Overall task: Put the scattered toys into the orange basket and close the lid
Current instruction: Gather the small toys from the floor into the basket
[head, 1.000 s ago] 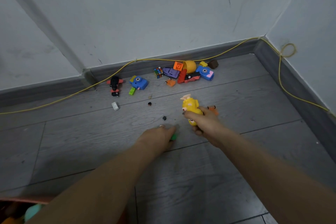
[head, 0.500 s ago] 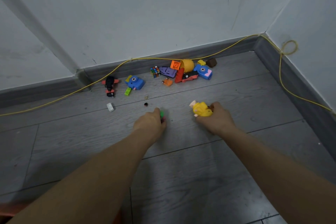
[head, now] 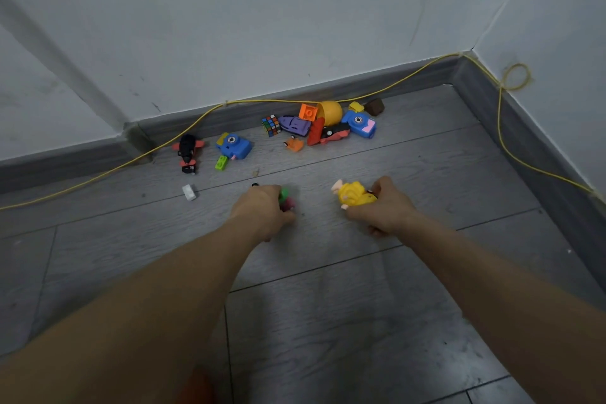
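Right hand [head: 385, 207] grips yellow toy [head: 352, 195]; left hand [head: 262, 211] clutches green-pink toy [head: 285, 198].

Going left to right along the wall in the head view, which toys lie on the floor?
Black and red toy plane → blue toy camera → multicoloured puzzle cube → purple toy boat → brown block.

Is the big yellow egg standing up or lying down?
Lying down. The yellow egg is tipped on its side by the wall, open end facing the orange block.
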A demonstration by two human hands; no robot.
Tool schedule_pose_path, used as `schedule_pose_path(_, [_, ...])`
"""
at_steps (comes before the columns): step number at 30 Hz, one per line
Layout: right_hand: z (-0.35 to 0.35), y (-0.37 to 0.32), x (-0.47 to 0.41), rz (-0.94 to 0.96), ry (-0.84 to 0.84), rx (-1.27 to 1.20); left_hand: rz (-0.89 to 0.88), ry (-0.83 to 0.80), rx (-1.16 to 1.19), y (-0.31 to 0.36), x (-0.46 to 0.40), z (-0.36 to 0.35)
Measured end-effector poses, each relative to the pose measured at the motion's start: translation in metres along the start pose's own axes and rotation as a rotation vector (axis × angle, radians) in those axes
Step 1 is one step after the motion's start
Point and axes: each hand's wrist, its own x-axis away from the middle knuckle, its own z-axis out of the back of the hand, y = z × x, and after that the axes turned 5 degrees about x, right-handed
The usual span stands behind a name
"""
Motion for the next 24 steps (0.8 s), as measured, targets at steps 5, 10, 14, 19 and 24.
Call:
schedule_pose_path(5, [-0.005,-0.028,0.021,-0.008,-0.120,-0.144,-0.016,-0.002,0.141,-0.005,0.014,0.020])
schedule_pose_path(10, [-0.018,-0.103,0.071,0.132,-0.233,-0.299,-0.108,0.113,0.262,-0.021,0.044,0.071])
schedule_pose_path(14, [-0.025,-0.168,0.128,0.294,-0.304,-0.442,-0.202,0.207,0.267,-0.042,0.094,0.134])
schedule_pose_path(19, [-0.050,-0.231,0.225,0.498,-0.515,-0.453,-0.216,0.107,0.239,-0.110,0.193,0.208])
schedule_pose_path(24, [-0.096,-0.246,0.302,0.671,-0.731,-0.161,-0.100,-0.092,0.177,-0.194,0.269,0.234])
